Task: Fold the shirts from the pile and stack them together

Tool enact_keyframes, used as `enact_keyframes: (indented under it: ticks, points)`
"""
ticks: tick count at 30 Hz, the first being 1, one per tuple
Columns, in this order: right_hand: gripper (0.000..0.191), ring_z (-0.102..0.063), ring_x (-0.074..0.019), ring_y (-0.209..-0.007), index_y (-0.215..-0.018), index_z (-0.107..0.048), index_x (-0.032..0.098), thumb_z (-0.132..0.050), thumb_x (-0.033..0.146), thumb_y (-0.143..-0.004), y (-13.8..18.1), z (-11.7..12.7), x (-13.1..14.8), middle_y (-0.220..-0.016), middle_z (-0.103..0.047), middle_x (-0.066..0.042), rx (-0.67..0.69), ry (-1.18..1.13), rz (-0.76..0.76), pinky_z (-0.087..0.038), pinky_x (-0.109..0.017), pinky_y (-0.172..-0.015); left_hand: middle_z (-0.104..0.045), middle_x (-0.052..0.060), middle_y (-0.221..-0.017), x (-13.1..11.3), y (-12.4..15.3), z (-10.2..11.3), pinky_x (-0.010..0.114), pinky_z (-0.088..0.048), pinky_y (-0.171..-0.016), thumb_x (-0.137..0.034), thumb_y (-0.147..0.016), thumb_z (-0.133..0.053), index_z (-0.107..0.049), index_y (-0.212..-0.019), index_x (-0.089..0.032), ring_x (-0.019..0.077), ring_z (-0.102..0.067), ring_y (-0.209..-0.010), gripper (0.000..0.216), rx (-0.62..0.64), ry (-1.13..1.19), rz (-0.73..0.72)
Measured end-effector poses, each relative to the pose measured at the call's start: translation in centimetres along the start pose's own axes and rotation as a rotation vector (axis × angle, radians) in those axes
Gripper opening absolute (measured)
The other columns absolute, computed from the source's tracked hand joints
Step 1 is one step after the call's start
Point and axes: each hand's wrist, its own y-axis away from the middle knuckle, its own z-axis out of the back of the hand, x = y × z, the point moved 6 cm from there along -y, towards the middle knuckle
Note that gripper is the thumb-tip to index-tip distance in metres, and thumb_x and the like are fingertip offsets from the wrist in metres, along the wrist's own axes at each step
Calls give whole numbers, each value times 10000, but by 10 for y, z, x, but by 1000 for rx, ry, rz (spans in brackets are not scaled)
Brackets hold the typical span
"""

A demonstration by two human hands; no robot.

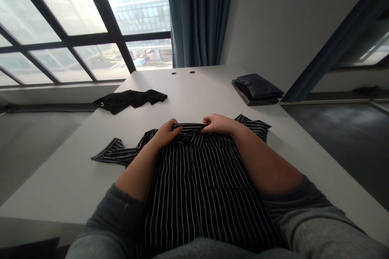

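Note:
A black shirt with thin white stripes (200,182) lies spread on the white table, its collar at the far end and its lower part toward my body. My left hand (166,132) pinches the left side of the collar (190,126) between thumb and fingers. At the collar's right side, my right hand (217,123) grips the cloth in the same way. One sleeve (114,151) sticks out flat to the left, and the other sleeve (257,126) shows beyond my right forearm. My forearms cover parts of the shirt's sides.
A crumpled black garment (129,99) rests at the table's far left. Folded dark clothes (257,89) are stacked at the far right. Two round cable holes sit near the far edge of the white table (200,89). Behind it hang blue curtains (199,16) beside a window.

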Motion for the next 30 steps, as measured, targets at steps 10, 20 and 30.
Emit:
enact_keyframes:
  ticks: [10, 20, 30]
  points:
    - [371, -616, -145, -646, -719, -608, 202, -912, 393, -626, 4, 0, 2, -693, -653, 5, 33, -488, 69, -510, -244, -578, -536, -52, -660, 13, 0, 8, 245, -383, -587, -474, -816, -757, -502, -763, -219, 119, -481, -595, 365, 61, 417, 58]
    - [332, -696, -167, -786, -862, -615, 173, -881, 335, -746, -4, -9, -7, -896, -731, -62, 75, -954, -16, -613, -295, -713, -589, -76, -652, 21, -3, 13, 218, -416, -567, -487, -717, -845, -531, -913, -223, 102, -547, -565, 454, -19, 691, 174]
    - [192, -578, -114, -641, -812, -574, 197, -762, 236, -809, -1, -7, 14, -765, -656, -2, 31, -1196, 111, -443, -193, -502, -691, -44, -721, 20, -2, 17, 238, -489, -605, -490, -708, -853, -560, -1000, -219, 127, -640, -609, 495, -91, 805, 193]
